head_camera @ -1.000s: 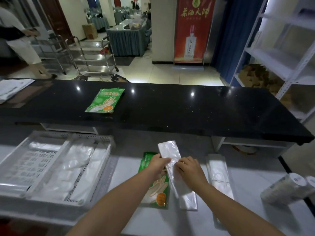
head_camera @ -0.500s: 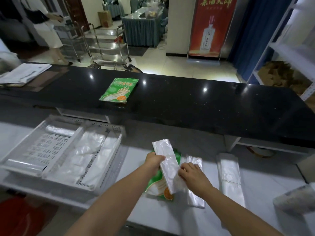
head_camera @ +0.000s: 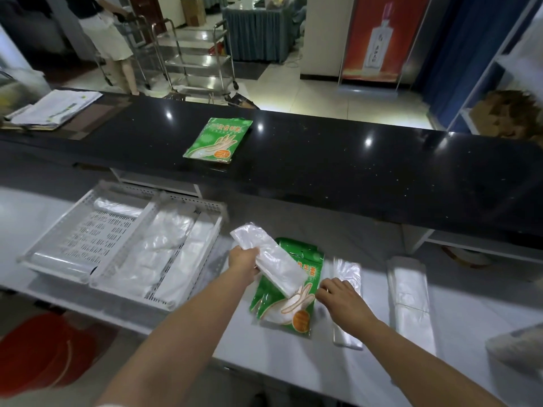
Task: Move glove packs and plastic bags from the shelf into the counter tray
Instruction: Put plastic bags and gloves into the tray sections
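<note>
The left hand (head_camera: 245, 261) gripped a long, flat, translucent white pack of plastic bags (head_camera: 269, 257), lifted over the glossy green glove pack (head_camera: 289, 289) beside the perforated white tray (head_camera: 123, 245). The right hand (head_camera: 340, 298) rested half-curled, holding nothing.

I see two green glove packs, one on the shelf (head_camera: 289, 292) and one on the black, white-speckled counter (head_camera: 219, 141), each printed with pale hands and an orange circle. The plastic bags (head_camera: 269, 258) are clear-white, the perforated tray (head_camera: 123, 245) white, and a red banner (head_camera: 382, 36) stands behind.
</note>
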Available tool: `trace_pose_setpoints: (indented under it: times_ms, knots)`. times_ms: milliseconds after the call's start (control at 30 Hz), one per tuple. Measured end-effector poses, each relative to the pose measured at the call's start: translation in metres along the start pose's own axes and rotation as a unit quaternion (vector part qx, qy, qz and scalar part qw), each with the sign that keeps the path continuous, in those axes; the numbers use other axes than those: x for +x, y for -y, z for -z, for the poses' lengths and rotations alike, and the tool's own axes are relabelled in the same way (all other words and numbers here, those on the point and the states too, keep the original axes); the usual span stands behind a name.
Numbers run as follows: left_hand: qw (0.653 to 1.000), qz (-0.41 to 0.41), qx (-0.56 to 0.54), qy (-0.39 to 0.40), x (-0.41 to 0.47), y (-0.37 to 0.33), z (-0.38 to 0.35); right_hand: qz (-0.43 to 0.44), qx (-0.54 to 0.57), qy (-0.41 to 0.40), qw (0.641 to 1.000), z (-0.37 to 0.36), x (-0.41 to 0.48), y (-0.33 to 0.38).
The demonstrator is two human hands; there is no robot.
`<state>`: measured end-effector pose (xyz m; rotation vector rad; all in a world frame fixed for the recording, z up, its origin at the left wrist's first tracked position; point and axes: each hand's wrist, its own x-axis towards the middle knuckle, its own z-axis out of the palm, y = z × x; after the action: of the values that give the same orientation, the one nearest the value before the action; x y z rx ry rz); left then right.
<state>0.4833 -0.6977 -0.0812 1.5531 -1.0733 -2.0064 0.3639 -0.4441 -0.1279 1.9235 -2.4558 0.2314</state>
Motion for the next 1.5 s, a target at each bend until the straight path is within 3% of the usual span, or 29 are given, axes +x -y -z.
trace_pose_setpoints:
  times_ms: [133, 200, 300, 467, 600, 700, 767, 1033, 1333, 1500]
  knots:
    - [0.991, -0.063, 0.121, 0.004, 0.005, -0.004, 0.018, -0.036, -0.013, 0.005, 0.999, 0.001, 0.012, -0.004]
    - [0.959, -0.135, 0.248, 0.002, 0.003, -0.007, 0.023, -0.042, -0.013, -0.013, 0.999, 0.005, 0.025, -0.002]
    - [0.889, -0.227, 0.398, 0.018, -0.005, -0.021, 0.027, -0.043, 0.005, -0.053, 0.998, 0.017, 0.054, 0.007]
    - [0.76, -0.35, 0.547, 0.042, -0.016, -0.064, 0.041, -0.051, 0.015, -0.081, 0.995, 0.056, 0.116, 0.029]
    - [0.663, -0.418, 0.621, 0.024, -0.023, -0.108, 0.061, -0.053, 0.018, -0.119, 0.991, 0.088, 0.165, 0.048]
    - [0.556, -0.473, 0.684, -0.004, -0.03, -0.132, 0.077, -0.058, 0.023, -0.148, 0.987, 0.108, 0.195, 0.062]
    - [0.503, -0.509, 0.698, -0.02, -0.029, -0.145, 0.086, -0.065, 0.024, -0.163, 0.984, 0.122, 0.21, 0.069]
    - [0.411, -0.548, 0.726, -0.065, -0.02, -0.181, 0.115, -0.09, 0.063, -0.162, 0.981, 0.146, 0.254, 0.084]
    - [0.363, -0.579, 0.724, -0.093, 0.002, -0.236, 0.14, -0.159, 0.11, -0.147, 0.97, 0.159, 0.326, 0.111]
    - [0.319, -0.614, 0.715, -0.101, 0.049, -0.283, 0.163, -0.205, 0.102, -0.15, 0.962, 0.154, 0.39, 0.129]
